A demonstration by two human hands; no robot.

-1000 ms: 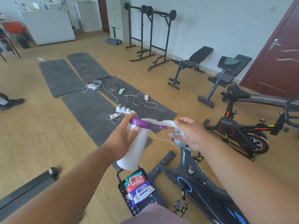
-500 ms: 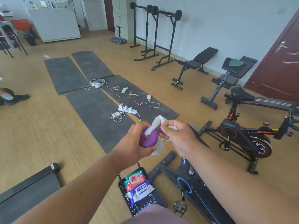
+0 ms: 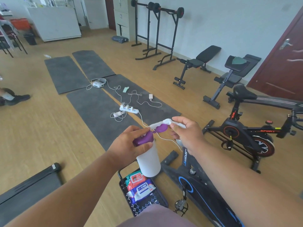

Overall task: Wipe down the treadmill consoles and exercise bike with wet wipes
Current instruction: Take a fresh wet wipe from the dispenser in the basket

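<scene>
Wood floor (image 3: pixel 41 136): four grey mats (image 3: pixel 98 110) mid-room, power strip (image 3: pixel 129 110) and white cables on them. Black basket (image 3: pixel 144 205) (wipe packs inside) near bottom edge, beside blue bike (image 3: pixel 196 185); treadmill deck (image 3: pixel 29 185) left.

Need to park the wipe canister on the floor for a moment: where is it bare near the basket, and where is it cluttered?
Bare wood floor lies left of the basket, between the treadmill edge and the near grey mat. Right of the basket is crowded by the blue bike's frame and pedal. The mats ahead carry a power strip and cables.
</scene>
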